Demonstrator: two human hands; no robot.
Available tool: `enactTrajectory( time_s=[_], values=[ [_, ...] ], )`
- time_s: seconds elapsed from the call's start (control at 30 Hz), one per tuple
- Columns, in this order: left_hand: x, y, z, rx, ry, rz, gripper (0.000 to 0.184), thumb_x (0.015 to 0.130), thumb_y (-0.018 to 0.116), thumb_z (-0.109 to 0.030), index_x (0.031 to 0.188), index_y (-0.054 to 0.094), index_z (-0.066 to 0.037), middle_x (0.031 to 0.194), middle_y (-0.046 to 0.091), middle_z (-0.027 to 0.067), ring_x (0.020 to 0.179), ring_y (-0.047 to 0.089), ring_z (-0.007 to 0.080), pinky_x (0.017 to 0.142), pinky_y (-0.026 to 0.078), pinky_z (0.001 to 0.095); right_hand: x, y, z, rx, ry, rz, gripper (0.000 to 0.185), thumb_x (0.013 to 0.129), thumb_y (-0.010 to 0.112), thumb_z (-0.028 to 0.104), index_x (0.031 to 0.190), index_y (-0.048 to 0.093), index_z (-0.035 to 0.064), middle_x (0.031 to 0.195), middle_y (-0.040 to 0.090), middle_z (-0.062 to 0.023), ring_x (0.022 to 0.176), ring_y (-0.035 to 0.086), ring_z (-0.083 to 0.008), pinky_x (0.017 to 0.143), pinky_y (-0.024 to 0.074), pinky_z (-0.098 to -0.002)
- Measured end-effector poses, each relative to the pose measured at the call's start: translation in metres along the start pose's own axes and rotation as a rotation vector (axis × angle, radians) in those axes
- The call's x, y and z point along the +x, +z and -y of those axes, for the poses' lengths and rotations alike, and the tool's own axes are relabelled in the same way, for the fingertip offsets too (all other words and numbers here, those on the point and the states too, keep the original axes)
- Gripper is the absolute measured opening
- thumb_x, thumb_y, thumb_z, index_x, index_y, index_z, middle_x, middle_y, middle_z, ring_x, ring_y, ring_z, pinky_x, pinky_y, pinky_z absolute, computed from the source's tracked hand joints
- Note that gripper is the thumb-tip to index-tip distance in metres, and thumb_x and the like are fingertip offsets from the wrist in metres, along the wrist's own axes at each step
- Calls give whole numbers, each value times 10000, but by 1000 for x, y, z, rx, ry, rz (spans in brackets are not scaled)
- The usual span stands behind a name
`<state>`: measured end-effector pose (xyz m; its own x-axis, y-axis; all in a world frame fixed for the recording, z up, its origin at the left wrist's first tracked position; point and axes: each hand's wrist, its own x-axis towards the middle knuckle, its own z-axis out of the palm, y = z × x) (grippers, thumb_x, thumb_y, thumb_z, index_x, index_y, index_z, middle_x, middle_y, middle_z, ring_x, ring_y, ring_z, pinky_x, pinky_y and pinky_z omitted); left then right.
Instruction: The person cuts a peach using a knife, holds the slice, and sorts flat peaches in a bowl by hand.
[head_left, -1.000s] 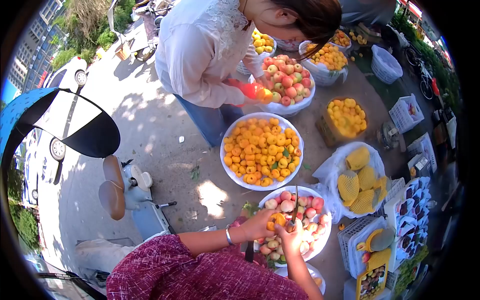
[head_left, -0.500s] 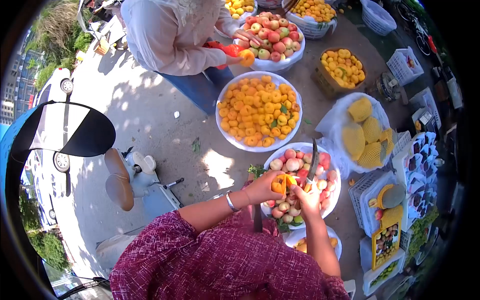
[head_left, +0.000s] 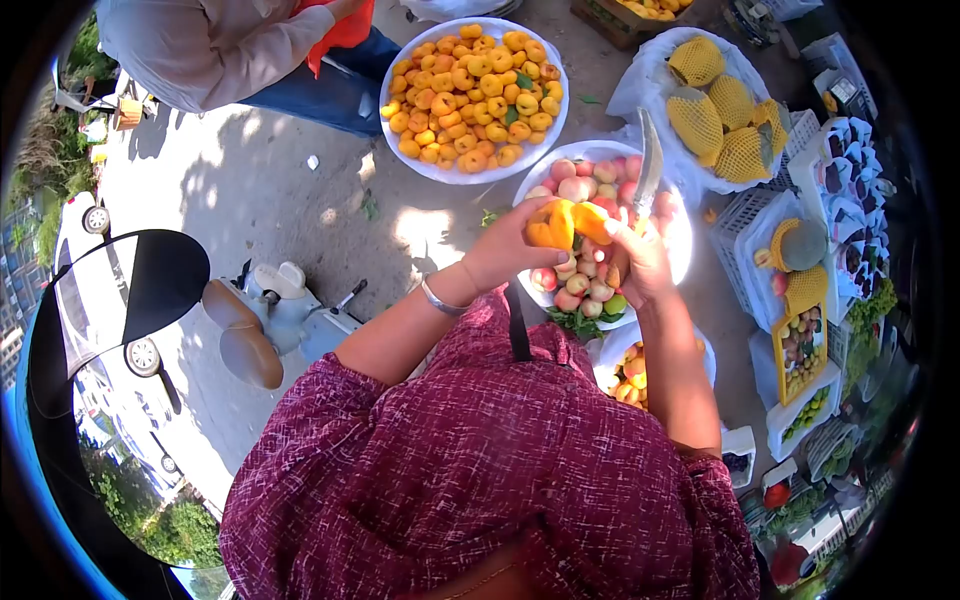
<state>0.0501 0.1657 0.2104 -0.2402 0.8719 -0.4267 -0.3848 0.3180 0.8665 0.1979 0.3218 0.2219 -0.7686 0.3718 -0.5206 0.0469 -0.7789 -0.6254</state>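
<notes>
Against my left palm I hold a yellow peach (head_left: 546,226) that is cut open; my left hand (head_left: 500,245) has its fingers curled round it. A peeled-back or sliced piece (head_left: 592,221) sticks out to the right, touched by the thumb of my right hand (head_left: 648,265). That right hand grips a knife (head_left: 650,165) with a curved blade pointing up and away from me; its brown handle is partly covered by my fingers. Below both hands stands a white-lined basin of pinkish peaches (head_left: 574,189), with green leaves (head_left: 575,322) at its near edge.
Ahead is a white basin (head_left: 388,130) of flat yellow peaches; a person (head_left: 225,50) with a red bag stands beside it. Netted melons (head_left: 732,102) lie to the right, above stacked crates (head_left: 735,255). A scooter (head_left: 285,310) is parked at left. More fruit (head_left: 632,378) sits close to me.
My view has shifted, so the basins appear higher. The peach piece now spreads wider from the fruit, and the knife blade has turned its flat side more toward me.
</notes>
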Motion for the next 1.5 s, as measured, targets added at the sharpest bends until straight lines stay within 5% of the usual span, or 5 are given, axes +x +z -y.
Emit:
enactTrajectory(
  time_s=[0.57,0.73,0.87,1.07,1.5],
  values=[
    [25,30,-20,-845,17,126,484,860,664,-146,1271,445,-15,1132,575,84,983,595,180,906,501,324,-28,-31,-2,732,-10,120,590,830,707,232,1327,432,74,1181,540,-205,727,550,-168,665,545,-263],
    [27,18,-5,-784,-2,6,465,846,678,-113,1259,472,-59,1131,578,67,979,558,187,900,476,339,-66,-5,40,639,-194,136,783,746,760,103,1395,325,161,1237,533,-92,1043,554,-255,560,475,-223],
    [23,20,0,-730,-52,-24,465,840,673,-115,1256,472,-68,1110,574,53,965,551,194,901,468,352,-105,27,63,633,-312,436,427,658,838,83,822,456,180,1022,531,-114,719,564,-160,476,409,-183],
    [20,46,1,-634,-73,5,496,824,683,-144,1263,461,-84,1161,528,29,997,525,136,894,456,309,-136,84,77,690,-586,1019,309,692,784,49,847,538,153,1176,524,-235,987,570,-384,803,483,-453],
    [0,44,7,-655,-99,-46,474,841,684,-152,1255,462,-94,1129,507,13,982,522,135,875,471,310,-158,157,67,985,-497,1234,204,780,743,76,777,541,106,1135,546,-283,1028,573,-373,867,505,-393]
  ],
)
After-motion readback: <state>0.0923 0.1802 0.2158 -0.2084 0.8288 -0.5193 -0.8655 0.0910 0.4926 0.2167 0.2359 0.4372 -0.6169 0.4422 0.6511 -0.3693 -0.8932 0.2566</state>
